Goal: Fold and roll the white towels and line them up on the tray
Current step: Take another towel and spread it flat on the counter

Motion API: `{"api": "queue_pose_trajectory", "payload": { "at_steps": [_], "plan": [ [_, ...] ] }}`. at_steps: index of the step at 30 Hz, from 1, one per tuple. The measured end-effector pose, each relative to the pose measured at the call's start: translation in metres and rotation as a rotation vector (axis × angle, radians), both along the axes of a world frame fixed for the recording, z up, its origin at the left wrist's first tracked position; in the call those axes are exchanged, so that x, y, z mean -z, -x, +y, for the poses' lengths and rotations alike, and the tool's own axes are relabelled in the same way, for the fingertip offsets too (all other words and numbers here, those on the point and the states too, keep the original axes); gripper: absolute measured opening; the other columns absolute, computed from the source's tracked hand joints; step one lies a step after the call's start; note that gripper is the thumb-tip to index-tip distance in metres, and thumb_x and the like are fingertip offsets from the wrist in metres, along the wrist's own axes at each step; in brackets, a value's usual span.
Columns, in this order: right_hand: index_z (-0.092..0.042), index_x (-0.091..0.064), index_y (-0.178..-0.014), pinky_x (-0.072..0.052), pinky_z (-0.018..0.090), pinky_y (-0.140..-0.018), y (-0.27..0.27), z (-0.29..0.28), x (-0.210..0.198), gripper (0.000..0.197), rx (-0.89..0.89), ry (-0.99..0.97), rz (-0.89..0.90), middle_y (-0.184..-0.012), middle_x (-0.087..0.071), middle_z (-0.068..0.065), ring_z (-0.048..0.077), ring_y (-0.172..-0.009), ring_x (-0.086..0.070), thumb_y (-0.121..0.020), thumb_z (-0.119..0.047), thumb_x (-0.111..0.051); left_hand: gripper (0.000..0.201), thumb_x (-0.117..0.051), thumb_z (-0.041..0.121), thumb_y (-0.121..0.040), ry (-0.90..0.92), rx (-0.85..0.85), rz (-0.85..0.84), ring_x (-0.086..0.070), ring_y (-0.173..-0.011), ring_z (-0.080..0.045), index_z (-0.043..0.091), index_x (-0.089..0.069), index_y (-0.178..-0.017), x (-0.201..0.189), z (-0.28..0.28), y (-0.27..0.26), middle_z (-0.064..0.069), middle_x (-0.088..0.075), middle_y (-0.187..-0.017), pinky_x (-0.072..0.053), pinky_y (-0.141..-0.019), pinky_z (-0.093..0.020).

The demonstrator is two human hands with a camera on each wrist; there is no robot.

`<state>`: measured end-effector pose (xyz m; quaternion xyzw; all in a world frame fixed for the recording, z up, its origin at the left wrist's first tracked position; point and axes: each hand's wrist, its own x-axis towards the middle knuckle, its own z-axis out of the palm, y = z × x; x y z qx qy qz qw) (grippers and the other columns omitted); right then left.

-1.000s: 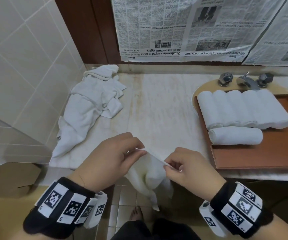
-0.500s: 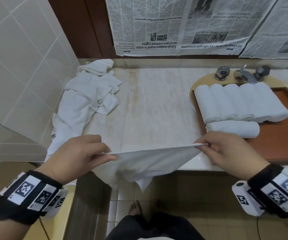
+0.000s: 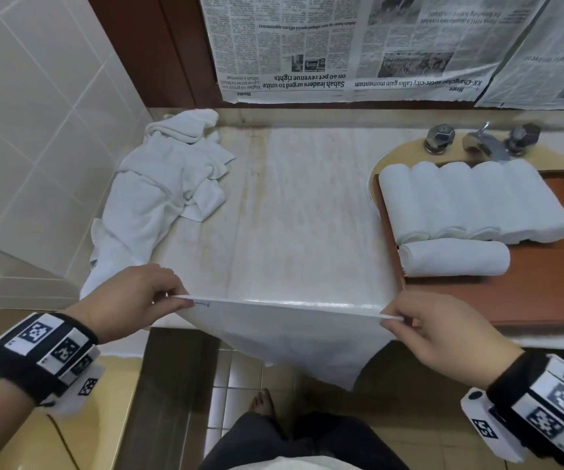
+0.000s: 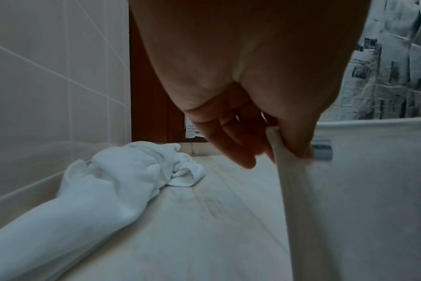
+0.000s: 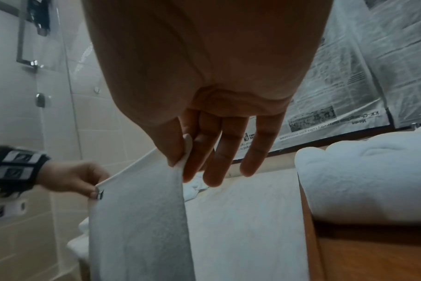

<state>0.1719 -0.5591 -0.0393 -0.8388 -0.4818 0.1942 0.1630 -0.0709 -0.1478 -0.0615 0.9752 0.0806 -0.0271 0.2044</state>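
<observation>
A white towel [image 3: 287, 334] hangs stretched flat in front of the counter's edge. My left hand [image 3: 131, 300] pinches its left top corner beside a small label [image 4: 321, 150], and my right hand [image 3: 440, 330] pinches the right top corner [image 5: 184, 152] between thumb and forefinger, the other fingers straight. The brown tray [image 3: 528, 290] lies at the right with several rolled white towels [image 3: 470, 198] in a row and one more roll [image 3: 453, 257] lying crosswise in front of them. A heap of loose white towels [image 3: 161, 198] lies at the counter's left, against the tiled wall.
The pale marble counter [image 3: 294, 212] runs between the heap and the tray. A tap with two handles [image 3: 480, 144] stands behind the tray. Newspaper [image 3: 358, 45] covers the wall at the back. Below the counter edge are floor tiles and my foot [image 3: 263, 405].
My hands, close together a second ago with the towel bunched, have drawn apart along its top edge. The towel is now spread taut between them and held slightly higher.
</observation>
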Motion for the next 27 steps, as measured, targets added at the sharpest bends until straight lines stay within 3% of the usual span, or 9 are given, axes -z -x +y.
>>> {"api": "queue_pose_trajectory", "payload": {
  "at_steps": [4,6,9,11,13,16,22,25,27],
  "plan": [
    [-0.041,-0.048,-0.073,-0.035,0.019,-0.056,-0.024,0.008,0.001,0.026,-0.096,0.122,-0.117,-0.067,-0.051,-0.018,0.001,-0.062,-0.050,-0.097,-0.047,-0.055,0.033,-0.056,0.074,-0.081,-0.077,0.043,0.417,-0.061,-0.078,0.006,0.045,-0.071,-0.084,-0.008,0.004,-0.032,0.030,-0.066,-0.083,-0.046,-0.066,-0.014],
    [-0.033,-0.049,-0.072,-0.041,0.026,-0.059,-0.046,0.027,-0.005,0.030,-0.080,0.180,-0.152,-0.066,-0.051,-0.013,0.003,-0.061,-0.049,-0.099,-0.046,-0.052,0.022,-0.063,0.062,-0.089,-0.181,0.062,0.501,-0.063,-0.070,0.004,0.042,-0.072,-0.086,-0.016,0.014,-0.062,0.023,-0.069,-0.078,-0.050,-0.069,-0.018],
    [-0.026,-0.051,-0.074,-0.041,0.034,-0.059,-0.096,0.067,-0.021,0.030,0.016,0.182,-0.212,-0.066,-0.051,-0.009,0.016,-0.066,-0.052,-0.099,-0.042,-0.051,0.019,-0.067,0.053,-0.092,-0.281,-0.021,0.349,-0.058,-0.066,0.002,0.038,-0.068,-0.080,-0.036,0.045,-0.114,0.017,-0.066,-0.073,-0.043,-0.067,-0.026],
    [-0.027,-0.049,-0.073,-0.037,0.032,-0.058,-0.138,0.099,-0.037,0.029,0.115,0.122,-0.253,-0.068,-0.053,-0.010,0.024,-0.072,-0.054,-0.099,-0.039,-0.051,0.020,-0.066,0.048,-0.093,-0.281,-0.122,0.190,-0.061,-0.070,-0.011,0.036,-0.065,-0.078,-0.049,0.067,-0.152,0.013,-0.065,-0.074,-0.038,-0.066,-0.029],
    [-0.025,-0.057,-0.083,-0.044,0.035,-0.066,-0.180,0.133,-0.049,0.022,0.214,0.048,-0.297,-0.079,-0.060,-0.001,0.029,-0.080,-0.057,-0.100,-0.037,-0.049,0.020,-0.066,0.043,-0.096,-0.283,-0.228,0.044,-0.061,-0.076,-0.023,0.026,-0.069,-0.084,-0.055,0.089,-0.191,0.004,-0.065,-0.078,-0.038,-0.067,-0.031],
    [-0.011,-0.055,-0.086,-0.040,0.036,-0.064,-0.239,0.186,-0.052,0.027,0.395,-0.031,-0.265,-0.078,-0.057,0.007,0.030,-0.075,-0.052,-0.099,-0.034,-0.049,0.025,-0.063,0.043,-0.097,-0.274,-0.391,-0.116,-0.058,-0.084,-0.031,0.020,-0.069,-0.091,-0.052,0.116,-0.249,-0.007,-0.065,-0.089,-0.045,-0.070,-0.038],
    [-0.008,-0.048,-0.083,-0.036,0.033,-0.057,-0.330,0.269,-0.005,0.025,0.707,-0.083,-0.047,-0.069,-0.047,0.007,0.026,-0.061,-0.048,-0.100,-0.026,-0.048,0.021,-0.058,0.046,-0.092,-0.095,-0.696,-0.274,-0.064,-0.091,-0.036,0.026,-0.065,-0.091,-0.013,0.140,-0.342,-0.007,-0.072,-0.089,-0.047,-0.073,-0.037],
    [-0.001,-0.059,-0.105,-0.052,0.034,-0.072,-0.356,0.294,0.030,0.032,0.767,0.002,0.017,-0.097,-0.066,0.018,0.033,-0.088,-0.067,-0.103,-0.030,-0.048,0.021,-0.060,0.045,-0.091,0.031,-0.824,-0.313,-0.065,-0.095,-0.037,0.025,-0.066,-0.095,0.018,0.143,-0.372,-0.007,-0.073,-0.091,-0.053,-0.080,-0.040],
    [0.001,-0.058,-0.123,-0.051,0.034,-0.076,-0.368,0.304,0.051,0.039,0.794,0.052,0.041,-0.113,-0.067,0.018,0.036,-0.101,-0.067,-0.103,-0.031,-0.048,0.014,-0.061,0.039,-0.094,0.095,-0.850,-0.305,-0.064,-0.094,-0.035,0.026,-0.065,-0.098,0.037,0.141,-0.385,-0.007,-0.072,-0.092,-0.051,-0.080,-0.038]
  ]
}}
